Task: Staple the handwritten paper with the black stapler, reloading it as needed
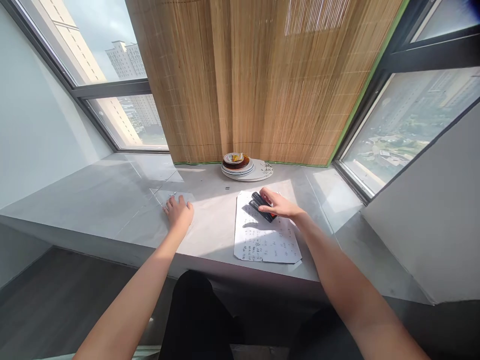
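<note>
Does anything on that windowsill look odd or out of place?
Little does. The paper sheets under the right hand and black stapler lie slightly fanned, corners uneven. A stack of plates sits against the bamboo blind, an unusual spot.

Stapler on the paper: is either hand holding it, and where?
The right hand rests on the black stapler, pressing its right end onto the paper. The left hand lies flat on the counter, holding nothing.
</note>
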A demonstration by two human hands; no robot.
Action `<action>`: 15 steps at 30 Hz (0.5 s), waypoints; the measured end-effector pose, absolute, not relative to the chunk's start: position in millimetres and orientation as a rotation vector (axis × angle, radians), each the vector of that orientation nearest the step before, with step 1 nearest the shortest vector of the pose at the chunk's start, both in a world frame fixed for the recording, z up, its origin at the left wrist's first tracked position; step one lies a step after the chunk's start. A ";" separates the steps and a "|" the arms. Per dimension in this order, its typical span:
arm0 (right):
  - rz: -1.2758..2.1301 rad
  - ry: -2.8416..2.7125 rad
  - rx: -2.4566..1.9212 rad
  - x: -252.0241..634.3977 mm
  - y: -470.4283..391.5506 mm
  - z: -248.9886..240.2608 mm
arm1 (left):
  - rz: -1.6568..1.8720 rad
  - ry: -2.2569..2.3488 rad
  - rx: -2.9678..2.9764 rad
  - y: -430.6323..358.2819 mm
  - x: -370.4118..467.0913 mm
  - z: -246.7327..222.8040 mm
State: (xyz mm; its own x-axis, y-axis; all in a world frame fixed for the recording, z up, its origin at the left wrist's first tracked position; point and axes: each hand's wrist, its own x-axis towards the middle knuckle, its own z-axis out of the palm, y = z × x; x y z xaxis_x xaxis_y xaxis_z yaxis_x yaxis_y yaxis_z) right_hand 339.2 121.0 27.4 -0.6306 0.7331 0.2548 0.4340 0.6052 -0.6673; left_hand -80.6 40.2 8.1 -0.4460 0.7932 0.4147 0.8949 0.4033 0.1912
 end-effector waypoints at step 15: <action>0.532 -2.477 -0.734 310.2 103.4 22.6 | -0.803 -1.925 -2.583 4.4 39.1 -4.1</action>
State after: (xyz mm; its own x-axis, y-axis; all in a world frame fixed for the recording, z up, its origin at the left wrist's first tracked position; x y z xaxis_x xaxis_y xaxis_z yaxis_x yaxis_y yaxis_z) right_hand 310.2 103.4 22.6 -0.7307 0.5873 0.3481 0.3925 0.7786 -0.4896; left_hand 39.1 4.4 -4.1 0.2169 0.9379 0.2708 0.8521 -0.3172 0.4162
